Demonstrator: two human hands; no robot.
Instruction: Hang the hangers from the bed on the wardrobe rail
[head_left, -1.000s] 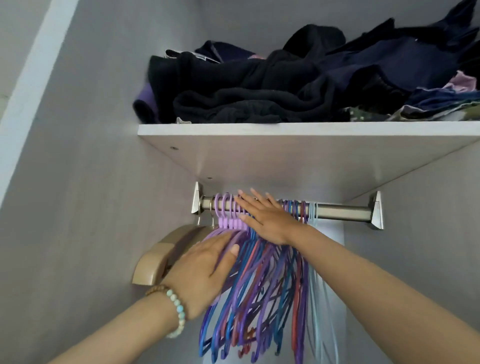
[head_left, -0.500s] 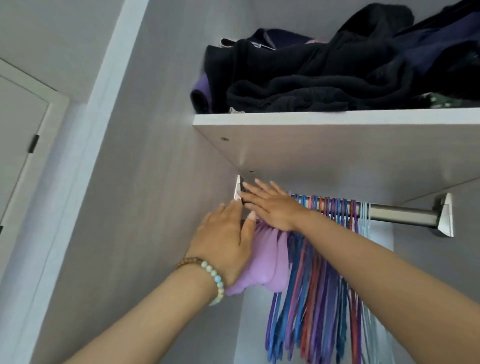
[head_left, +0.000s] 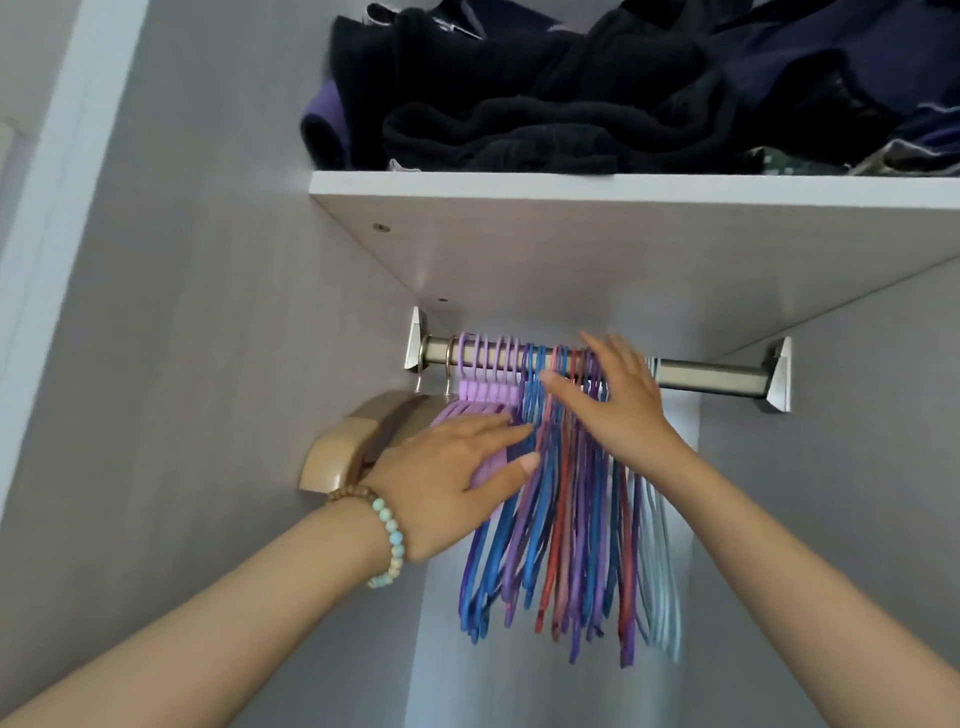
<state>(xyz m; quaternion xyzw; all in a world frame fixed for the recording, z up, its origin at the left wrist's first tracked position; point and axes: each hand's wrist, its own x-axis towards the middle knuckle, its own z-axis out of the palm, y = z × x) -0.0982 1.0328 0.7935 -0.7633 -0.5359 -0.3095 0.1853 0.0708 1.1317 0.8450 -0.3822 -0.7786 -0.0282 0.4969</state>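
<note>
Wardrobe (head_left: 208, 322): hangers (head_left: 569, 525) down from crosswise rail (head_left: 711, 375)

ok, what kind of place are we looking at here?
Inside a home wardrobe, most likely in a bedroom: a metal rail crowded with coloured plastic hangers, and a shelf above it piled with dark clothes.

— What is the wardrobe (head_left: 234, 519) made of?
— Grey wood-grain board. There is a left side panel (head_left: 208, 286), a right side panel (head_left: 841, 467) and a paler, brighter back panel (head_left: 452, 675) between them.
— And above?
— A shelf (head_left: 623, 183) with a white front edge runs across, its underside softly lit. Dark clothes (head_left: 545, 104) lie piled on it, with a purple fold (head_left: 324, 114) at the shelf's left end.
— Outside it?
— A white frame strip (head_left: 88, 130) runs up the far left.
</note>
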